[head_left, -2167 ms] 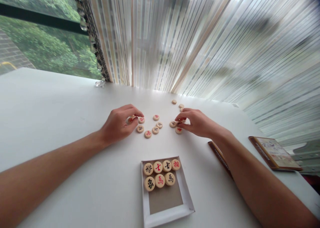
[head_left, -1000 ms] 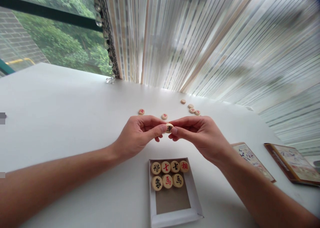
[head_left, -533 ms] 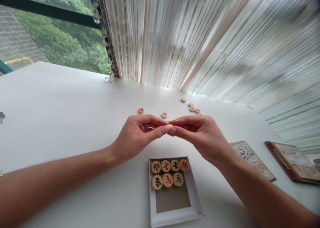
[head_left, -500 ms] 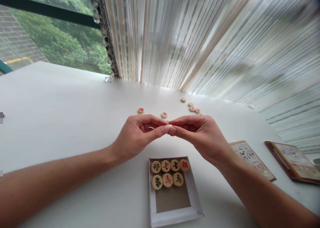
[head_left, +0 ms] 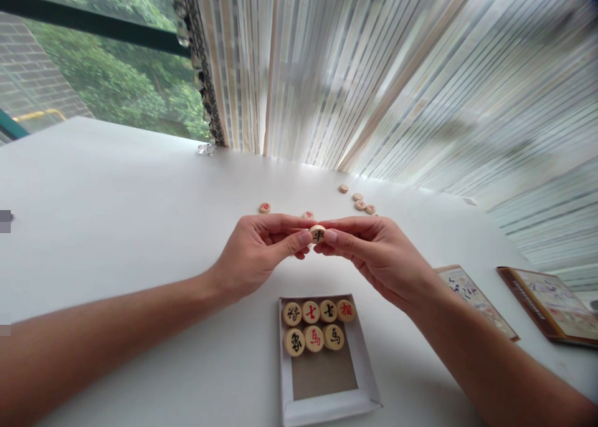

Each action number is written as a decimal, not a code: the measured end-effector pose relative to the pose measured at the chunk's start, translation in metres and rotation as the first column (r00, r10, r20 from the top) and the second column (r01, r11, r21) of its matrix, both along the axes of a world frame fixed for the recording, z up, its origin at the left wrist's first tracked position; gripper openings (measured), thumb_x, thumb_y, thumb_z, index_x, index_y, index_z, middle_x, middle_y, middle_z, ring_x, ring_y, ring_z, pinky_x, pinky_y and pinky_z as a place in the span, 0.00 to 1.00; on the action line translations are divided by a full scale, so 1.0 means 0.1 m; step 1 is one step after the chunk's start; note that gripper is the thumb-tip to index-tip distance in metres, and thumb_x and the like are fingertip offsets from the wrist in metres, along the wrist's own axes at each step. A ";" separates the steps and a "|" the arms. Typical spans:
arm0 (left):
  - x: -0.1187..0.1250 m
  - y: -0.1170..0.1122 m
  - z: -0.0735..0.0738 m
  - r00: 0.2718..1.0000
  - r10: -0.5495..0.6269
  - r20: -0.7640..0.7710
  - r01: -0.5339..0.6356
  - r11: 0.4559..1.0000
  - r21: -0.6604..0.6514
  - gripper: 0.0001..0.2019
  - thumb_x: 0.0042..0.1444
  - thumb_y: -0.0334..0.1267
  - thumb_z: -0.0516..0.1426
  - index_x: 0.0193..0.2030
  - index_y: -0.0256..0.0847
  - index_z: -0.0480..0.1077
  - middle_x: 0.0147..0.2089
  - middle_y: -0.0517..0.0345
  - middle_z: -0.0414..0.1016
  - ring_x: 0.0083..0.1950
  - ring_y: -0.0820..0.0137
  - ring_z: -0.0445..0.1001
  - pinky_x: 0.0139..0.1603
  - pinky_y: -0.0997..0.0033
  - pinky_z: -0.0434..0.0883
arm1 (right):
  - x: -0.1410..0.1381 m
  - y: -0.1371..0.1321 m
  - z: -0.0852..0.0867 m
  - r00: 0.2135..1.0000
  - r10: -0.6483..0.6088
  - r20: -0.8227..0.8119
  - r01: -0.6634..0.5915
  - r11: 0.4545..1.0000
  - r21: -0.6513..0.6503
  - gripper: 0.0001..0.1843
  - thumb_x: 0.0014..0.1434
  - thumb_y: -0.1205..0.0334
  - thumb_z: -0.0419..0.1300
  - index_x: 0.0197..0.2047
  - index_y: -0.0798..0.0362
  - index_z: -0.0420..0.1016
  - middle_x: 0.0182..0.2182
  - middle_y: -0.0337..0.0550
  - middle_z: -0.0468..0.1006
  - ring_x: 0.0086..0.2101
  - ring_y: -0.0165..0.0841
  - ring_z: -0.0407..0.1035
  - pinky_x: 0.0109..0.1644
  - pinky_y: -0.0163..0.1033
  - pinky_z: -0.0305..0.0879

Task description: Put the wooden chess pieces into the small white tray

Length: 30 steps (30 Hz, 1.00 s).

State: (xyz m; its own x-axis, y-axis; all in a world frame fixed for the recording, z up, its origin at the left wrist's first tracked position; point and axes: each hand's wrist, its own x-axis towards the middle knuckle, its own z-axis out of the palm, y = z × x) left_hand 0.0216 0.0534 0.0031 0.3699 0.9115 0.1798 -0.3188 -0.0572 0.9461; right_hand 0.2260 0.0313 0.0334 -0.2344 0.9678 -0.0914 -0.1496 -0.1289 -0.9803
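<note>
My left hand (head_left: 255,252) and my right hand (head_left: 378,252) meet above the white table (head_left: 116,227), both pinching one round wooden chess piece (head_left: 318,234) with a black character facing me. Directly below them lies a shallow white box (head_left: 359,358) with a brown bottom. It holds several wooden pieces (head_left: 314,338) in two rows, marked in red or black. Loose pieces lie behind the hands: one (head_left: 265,207) at the left, one (head_left: 307,215) just behind my fingers, and a small cluster (head_left: 359,204) at the back right.
A striped curtain (head_left: 374,78) hangs along the table's far edge, with a window onto trees at the left. Two flat brown-edged printed boards lie at the right: one (head_left: 471,296) beside my right forearm, another (head_left: 546,302) near the table's right edge.
Both hands left the scattered pieces on the table and came together above the box. The piece pinched between them has turned from edge-on to showing its black character.
</note>
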 end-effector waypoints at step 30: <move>-0.02 -0.09 0.06 0.999 -0.048 -0.019 0.049 0.995 0.083 0.13 0.55 0.32 0.74 0.48 0.39 0.87 0.33 0.53 0.88 0.32 0.68 0.85 0.36 0.74 0.86 | -0.03 -0.05 0.03 0.997 -0.006 0.074 0.001 0.998 0.061 0.24 0.39 0.57 0.86 0.42 0.51 0.92 0.29 0.46 0.88 0.28 0.33 0.78 0.35 0.39 0.81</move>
State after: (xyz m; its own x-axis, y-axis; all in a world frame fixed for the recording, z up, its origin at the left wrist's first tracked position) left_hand 0.0192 0.0443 0.0088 0.4172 0.8744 0.2477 -0.3073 -0.1207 0.9439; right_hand 0.2228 0.0267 0.0363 -0.2256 0.9730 -0.0495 -0.0763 -0.0683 -0.9947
